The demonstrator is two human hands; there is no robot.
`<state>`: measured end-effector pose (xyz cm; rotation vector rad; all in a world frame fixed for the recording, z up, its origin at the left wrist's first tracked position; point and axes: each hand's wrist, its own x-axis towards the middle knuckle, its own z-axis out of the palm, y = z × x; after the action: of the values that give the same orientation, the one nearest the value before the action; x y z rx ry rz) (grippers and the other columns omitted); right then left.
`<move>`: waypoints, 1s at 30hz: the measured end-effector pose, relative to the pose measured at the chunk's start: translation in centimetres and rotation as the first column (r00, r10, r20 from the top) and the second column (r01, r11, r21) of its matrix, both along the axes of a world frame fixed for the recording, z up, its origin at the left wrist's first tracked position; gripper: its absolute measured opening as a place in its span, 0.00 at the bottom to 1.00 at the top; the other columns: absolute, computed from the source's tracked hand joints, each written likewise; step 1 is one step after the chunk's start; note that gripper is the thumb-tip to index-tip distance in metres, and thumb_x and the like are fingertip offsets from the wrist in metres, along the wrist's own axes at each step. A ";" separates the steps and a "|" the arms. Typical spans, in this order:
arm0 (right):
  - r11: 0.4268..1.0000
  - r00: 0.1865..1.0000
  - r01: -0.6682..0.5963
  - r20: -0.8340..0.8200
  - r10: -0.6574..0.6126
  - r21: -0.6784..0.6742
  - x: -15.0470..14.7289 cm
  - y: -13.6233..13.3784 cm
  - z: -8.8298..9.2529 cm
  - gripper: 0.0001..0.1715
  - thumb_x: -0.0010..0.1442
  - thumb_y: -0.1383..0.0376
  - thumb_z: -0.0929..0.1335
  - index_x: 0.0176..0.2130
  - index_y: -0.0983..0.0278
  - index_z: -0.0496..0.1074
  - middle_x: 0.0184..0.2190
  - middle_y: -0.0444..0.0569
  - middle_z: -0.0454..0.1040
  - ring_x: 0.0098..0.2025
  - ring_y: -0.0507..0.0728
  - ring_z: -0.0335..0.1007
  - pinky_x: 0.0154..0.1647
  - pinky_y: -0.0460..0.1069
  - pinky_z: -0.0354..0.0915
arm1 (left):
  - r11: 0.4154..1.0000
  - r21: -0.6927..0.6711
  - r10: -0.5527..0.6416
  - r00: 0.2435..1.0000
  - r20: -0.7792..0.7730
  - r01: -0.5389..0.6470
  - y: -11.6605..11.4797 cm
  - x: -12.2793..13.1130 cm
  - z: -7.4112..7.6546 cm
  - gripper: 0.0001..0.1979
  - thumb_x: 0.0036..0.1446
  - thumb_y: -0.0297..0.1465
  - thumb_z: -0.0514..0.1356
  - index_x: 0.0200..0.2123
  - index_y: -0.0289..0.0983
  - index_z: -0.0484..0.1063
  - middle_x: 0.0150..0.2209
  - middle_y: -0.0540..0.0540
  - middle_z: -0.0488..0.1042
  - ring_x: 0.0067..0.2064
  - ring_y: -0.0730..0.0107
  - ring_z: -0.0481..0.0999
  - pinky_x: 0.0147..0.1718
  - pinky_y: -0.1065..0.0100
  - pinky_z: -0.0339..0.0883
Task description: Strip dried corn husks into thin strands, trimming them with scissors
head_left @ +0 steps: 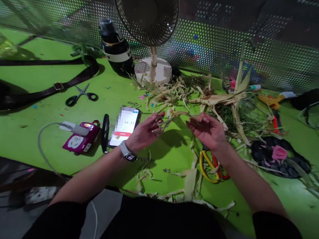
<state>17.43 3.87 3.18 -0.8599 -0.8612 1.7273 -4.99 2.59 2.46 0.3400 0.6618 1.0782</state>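
Observation:
A pale dried strip, like corn husk [181, 113], stretches between my two hands above the green table. My left hand [145, 132], with a watch on its wrist, pinches the frayed left end of it. The strip's right end is between the closed thumb and fingers of my right hand [208, 131]. A pile of dry husk strips and thin stalks [178, 88] lies just beyond my hands. Below my right hand are yellow and red looped handles [208, 172]; the rest of that tool is partly hidden.
Left of my hands lie a lit phone [124, 124], a purple power bank [82, 138] with a cable, black scissors [82, 95] and a dark strap [73, 80]. A fan [146, 12] and a tilted black bottle [116, 49] stand behind. To the right is a black round pad [293, 162].

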 end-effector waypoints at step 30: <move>0.948 0.949 -0.270 0.214 0.232 0.168 -1.5 -2.9 2.3 0.19 0.55 0.52 0.70 0.27 0.61 0.61 0.24 0.42 0.70 0.29 0.52 0.68 0.42 0.53 0.67 | 0.848 -0.093 -0.413 0.542 -0.731 0.521 -1.5 1.2 -0.9 0.22 0.41 0.45 0.71 0.25 0.35 0.67 0.13 0.57 0.59 0.13 0.83 0.53 0.12 0.77 0.40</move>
<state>15.97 0.94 5.46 -0.8197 -1.2965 1.7597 -3.77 1.14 1.52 1.0567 1.1336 0.4141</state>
